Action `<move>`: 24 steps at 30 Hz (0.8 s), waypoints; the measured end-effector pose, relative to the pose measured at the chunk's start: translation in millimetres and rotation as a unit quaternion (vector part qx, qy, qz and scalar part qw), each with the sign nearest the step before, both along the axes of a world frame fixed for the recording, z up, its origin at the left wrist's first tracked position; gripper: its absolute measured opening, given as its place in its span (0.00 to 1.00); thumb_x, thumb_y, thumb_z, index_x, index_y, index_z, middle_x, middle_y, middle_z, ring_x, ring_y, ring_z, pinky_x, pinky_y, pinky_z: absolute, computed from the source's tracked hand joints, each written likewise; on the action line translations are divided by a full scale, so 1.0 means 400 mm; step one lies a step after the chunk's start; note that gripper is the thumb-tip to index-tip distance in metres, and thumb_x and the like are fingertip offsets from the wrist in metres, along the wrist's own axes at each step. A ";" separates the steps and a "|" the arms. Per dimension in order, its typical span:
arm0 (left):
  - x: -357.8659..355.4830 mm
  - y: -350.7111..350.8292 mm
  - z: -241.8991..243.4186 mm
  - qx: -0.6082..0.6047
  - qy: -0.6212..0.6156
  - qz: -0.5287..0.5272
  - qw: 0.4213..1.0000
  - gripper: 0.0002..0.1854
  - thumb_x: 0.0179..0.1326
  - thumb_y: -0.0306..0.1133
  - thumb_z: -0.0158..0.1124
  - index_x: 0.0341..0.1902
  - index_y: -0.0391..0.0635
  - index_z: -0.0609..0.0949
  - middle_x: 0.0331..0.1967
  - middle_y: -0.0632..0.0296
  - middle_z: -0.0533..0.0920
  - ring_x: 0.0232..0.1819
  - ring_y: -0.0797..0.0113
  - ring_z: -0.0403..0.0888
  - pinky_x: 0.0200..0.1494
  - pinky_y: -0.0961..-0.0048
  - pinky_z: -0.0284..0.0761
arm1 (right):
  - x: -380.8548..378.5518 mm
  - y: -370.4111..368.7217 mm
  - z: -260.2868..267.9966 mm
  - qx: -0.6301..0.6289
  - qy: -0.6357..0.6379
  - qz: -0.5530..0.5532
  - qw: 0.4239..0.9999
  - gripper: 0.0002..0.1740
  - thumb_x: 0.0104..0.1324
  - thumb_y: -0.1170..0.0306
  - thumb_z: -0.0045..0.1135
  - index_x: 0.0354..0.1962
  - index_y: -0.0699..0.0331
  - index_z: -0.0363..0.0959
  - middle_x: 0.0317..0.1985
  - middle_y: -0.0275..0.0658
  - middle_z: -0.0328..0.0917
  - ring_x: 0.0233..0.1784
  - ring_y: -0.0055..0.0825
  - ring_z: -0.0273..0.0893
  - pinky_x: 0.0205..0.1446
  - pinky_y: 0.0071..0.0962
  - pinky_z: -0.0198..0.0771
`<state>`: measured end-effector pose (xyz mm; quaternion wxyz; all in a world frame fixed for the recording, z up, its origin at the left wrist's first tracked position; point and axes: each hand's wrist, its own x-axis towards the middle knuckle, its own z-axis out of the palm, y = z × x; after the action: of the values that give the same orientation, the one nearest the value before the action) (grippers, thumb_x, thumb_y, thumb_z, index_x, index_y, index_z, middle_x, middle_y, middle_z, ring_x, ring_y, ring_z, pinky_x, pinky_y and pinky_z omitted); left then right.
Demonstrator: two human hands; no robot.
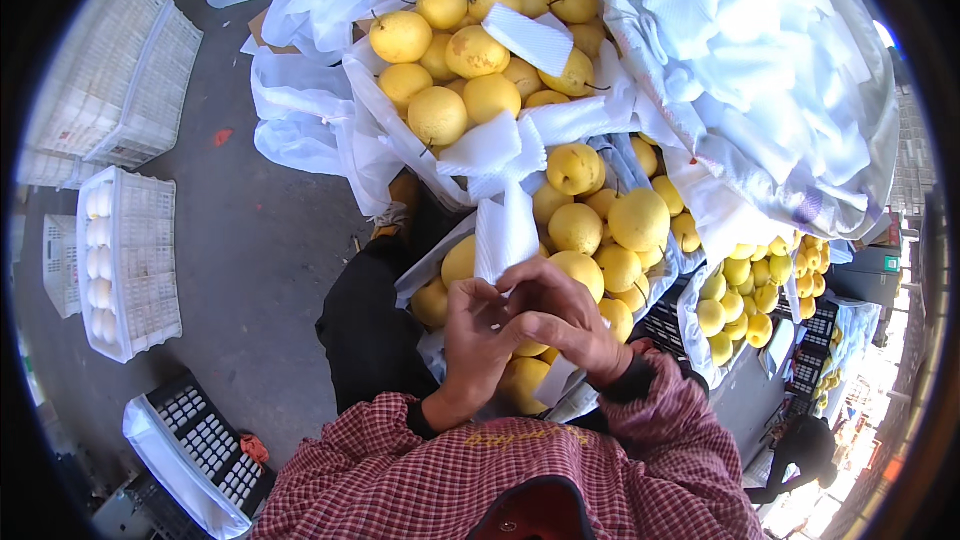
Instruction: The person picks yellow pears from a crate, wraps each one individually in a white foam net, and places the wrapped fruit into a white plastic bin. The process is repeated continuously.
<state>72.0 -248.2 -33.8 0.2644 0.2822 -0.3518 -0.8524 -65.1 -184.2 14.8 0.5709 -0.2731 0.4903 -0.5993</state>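
My left hand (480, 341) and my right hand (559, 311) are close together, fingers curled and fingertips nearly meeting, in front of my chest. Whether something small is pinched between them cannot be made out. Just beyond the fingertips a white foam wrapping sleeve (507, 232) lies over yellow pears (576, 229) in a lined crate. Part of those pears is hidden under my hands. Farther off, another lined crate holds more yellow pears (477, 52), one with brown blemishes, and a foam sleeve (529, 39) rests on top of them.
A big sack (750, 75) of white foam sleeves stands at the upper right. White plastic crates (135, 262) stand at left, and a black crate (206, 435) with a white liner lies lower left. More pears (739, 300) fill crates at right. A person (802, 454) bends over at lower right.
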 end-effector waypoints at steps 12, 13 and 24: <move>0.048 -0.011 -0.015 0.022 -0.073 -0.156 0.985 0.09 0.68 0.23 0.61 0.50 0.43 0.74 0.43 0.67 0.76 0.37 0.79 0.77 0.41 0.79 0.79 | 0.069 0.328 -0.121 0.106 0.728 0.155 0.659 0.20 0.63 0.65 0.56 0.53 0.56 0.77 0.67 0.37 0.66 0.71 0.41 0.63 0.75 0.47 0.57; 0.056 -0.014 -0.022 0.004 -0.070 -0.173 0.982 0.09 0.68 0.23 0.61 0.50 0.43 0.74 0.41 0.67 0.76 0.36 0.79 0.77 0.40 0.79 0.79 | 0.048 0.327 -0.121 0.096 0.746 0.178 0.635 0.16 0.61 0.66 0.56 0.47 0.60 0.78 0.65 0.40 0.68 0.68 0.41 0.66 0.72 0.43 0.62; 0.096 0.050 -0.008 -0.391 -0.105 -0.357 0.842 0.07 0.62 0.28 0.68 0.41 0.40 0.81 0.35 0.61 0.82 0.30 0.71 0.81 0.37 0.75 0.78 | -0.032 0.402 -0.152 0.075 0.832 0.273 0.478 0.23 0.65 0.69 0.52 0.59 0.52 0.73 0.68 0.34 0.67 0.76 0.35 0.58 0.79 0.42 0.53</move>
<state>110.5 -228.3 -37.0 -0.0085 0.0983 -0.7579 -0.6448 -77.8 -23.3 -45.8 0.0488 -0.7199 0.6794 0.1331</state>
